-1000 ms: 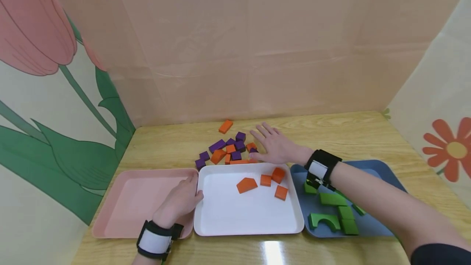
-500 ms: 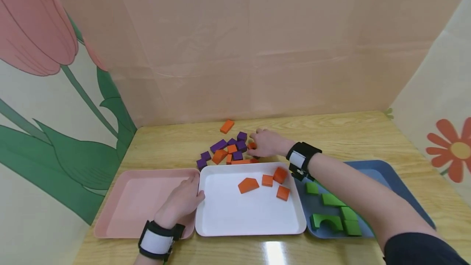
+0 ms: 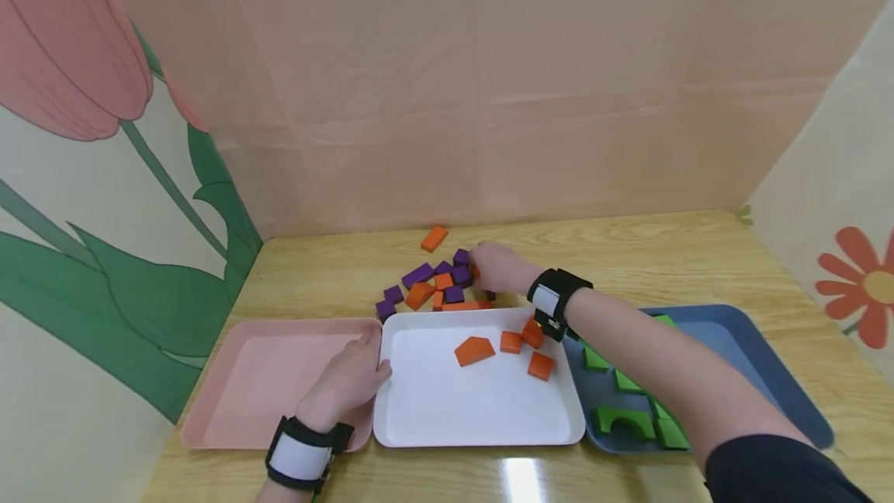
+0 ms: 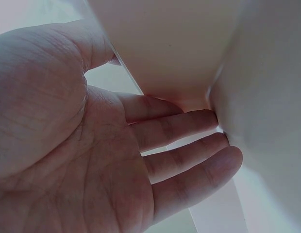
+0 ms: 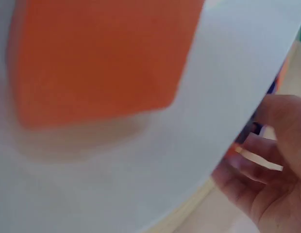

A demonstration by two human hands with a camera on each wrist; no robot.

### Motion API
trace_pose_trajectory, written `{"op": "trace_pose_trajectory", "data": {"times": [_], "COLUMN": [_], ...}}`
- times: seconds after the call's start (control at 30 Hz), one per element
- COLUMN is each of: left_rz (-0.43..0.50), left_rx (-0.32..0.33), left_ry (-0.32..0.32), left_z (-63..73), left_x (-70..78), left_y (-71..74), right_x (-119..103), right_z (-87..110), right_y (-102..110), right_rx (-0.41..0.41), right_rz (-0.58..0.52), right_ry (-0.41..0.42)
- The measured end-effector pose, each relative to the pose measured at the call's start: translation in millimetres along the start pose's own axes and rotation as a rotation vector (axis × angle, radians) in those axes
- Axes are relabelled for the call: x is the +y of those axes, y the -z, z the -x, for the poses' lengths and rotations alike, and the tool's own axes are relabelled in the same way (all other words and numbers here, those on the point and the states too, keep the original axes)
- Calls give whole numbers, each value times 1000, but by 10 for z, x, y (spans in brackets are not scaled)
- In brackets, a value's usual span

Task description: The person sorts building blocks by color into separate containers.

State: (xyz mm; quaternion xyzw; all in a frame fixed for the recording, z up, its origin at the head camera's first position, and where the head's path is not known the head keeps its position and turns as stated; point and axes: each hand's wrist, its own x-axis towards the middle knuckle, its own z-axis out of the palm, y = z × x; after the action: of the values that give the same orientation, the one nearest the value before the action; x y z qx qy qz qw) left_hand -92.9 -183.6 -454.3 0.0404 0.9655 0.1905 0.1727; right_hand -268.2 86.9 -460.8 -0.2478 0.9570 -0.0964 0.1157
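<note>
My right hand [image 3: 501, 268] reaches over the far rim of the white tray [image 3: 475, 437] to the pile of toy blocks. Its fingers curl around an orange block [image 3: 476, 272] at the pile's right edge, mostly hidden by the hand. In the right wrist view, thumb and fingers [image 5: 242, 170] bend toward dark and orange blocks beyond the tray rim. Purple blocks [image 3: 419, 275] and orange blocks [image 3: 419, 296] lie together there. My left hand [image 3: 347, 380] rests at the right side of the pink tray [image 3: 272, 326], straight fingers [image 4: 189, 174] against its inside, thumb over the rim toward the white tray.
Several orange blocks [image 3: 474, 351] lie inside the white tray. Green blocks [image 3: 624, 421], one arched, lie in the blue tray [image 3: 775, 394], under my right forearm. One orange block [image 3: 434, 238] lies apart at the back, near the paper-covered wall [image 3: 489, 138].
My right hand has come down from spread fingers above the pile's right side to curled fingers at an orange block, shifting slightly left. The left hand has stayed on the tray edge.
</note>
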Motion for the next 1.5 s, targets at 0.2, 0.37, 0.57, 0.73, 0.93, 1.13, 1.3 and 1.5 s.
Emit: {"op": "trace_pose_trajectory", "data": {"times": [0.2, 0.37, 0.57, 0.73, 0.93, 1.13, 1.3, 1.5], "left_rz": [-9, -20, -25, -26, -26, -22, -22, -22], "left_rx": [-6, -7, -7, -6, -12, -4, 0, 0], "left_ry": [5, -3, 6, 7, 4, -8, -14, -16], "left_z": [-11, 4, 16, 21, 26, 25, 22, 29], "left_x": [13, 20, 12, -10, -7, -11, -7, 15], "left_y": [0, 5, 15, 23, 30, 26, 21, 30], "right_x": [89, 105, 49, -45, -141, -221, -282, -321], "right_z": [0, 137, 464, 730, 947, 1113, 1220, 1307], "right_y": [66, 181, 249, 211, 109, -40, -158, -243], "right_rx": [49, 72, 101, 58, -17, -100, -100, -100], "right_rz": [-18, -19, 30, 93, 139, 187, 308, 408], "right_ry": [-36, 6, 109, 145, 189, 255, 338, 411]}}
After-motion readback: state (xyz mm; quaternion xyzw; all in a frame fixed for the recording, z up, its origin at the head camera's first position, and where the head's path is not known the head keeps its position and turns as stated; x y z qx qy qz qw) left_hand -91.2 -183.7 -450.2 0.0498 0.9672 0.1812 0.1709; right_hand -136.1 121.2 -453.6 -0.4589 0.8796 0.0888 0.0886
